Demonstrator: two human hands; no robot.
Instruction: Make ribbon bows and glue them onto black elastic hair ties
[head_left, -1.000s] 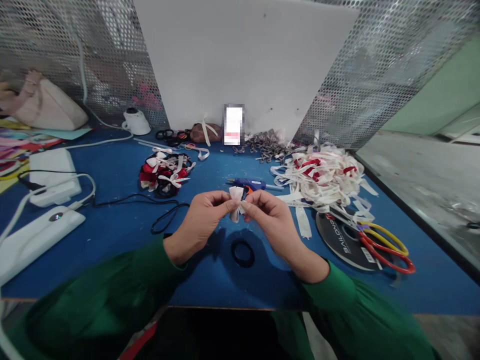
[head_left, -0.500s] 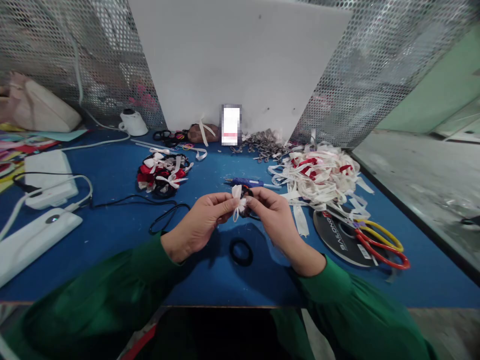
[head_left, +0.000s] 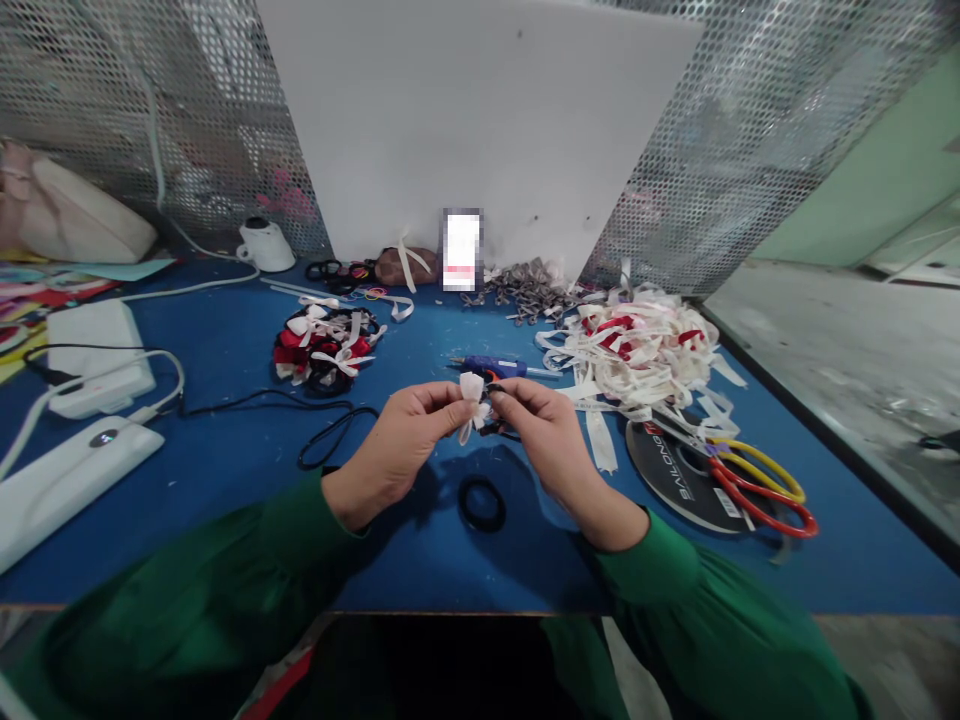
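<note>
Between finger and thumb, my left hand [head_left: 409,430] pinches a white ribbon bow [head_left: 470,388]. My right hand [head_left: 544,430] is closed on a black hair tie [head_left: 491,405] right against the bow; the fingers partly cover where the two meet. Both hands are raised a little over the blue table. A second black hair tie [head_left: 481,503] lies flat on the table below them. Just behind the fingers rests a blue glue gun [head_left: 491,366], its tip pointing left.
Finished-looking bows on hair ties [head_left: 326,345] form a pile at left. White and red ribbon pieces [head_left: 645,345] are heaped at right, near scissors [head_left: 765,490] on a black spool [head_left: 682,475]. A black cable [head_left: 337,430] and white power bank [head_left: 82,490] lie left.
The white bow has turned slightly and shifted a touch left in my fingers. Both hands stay in nearly the same place, still closed.
</note>
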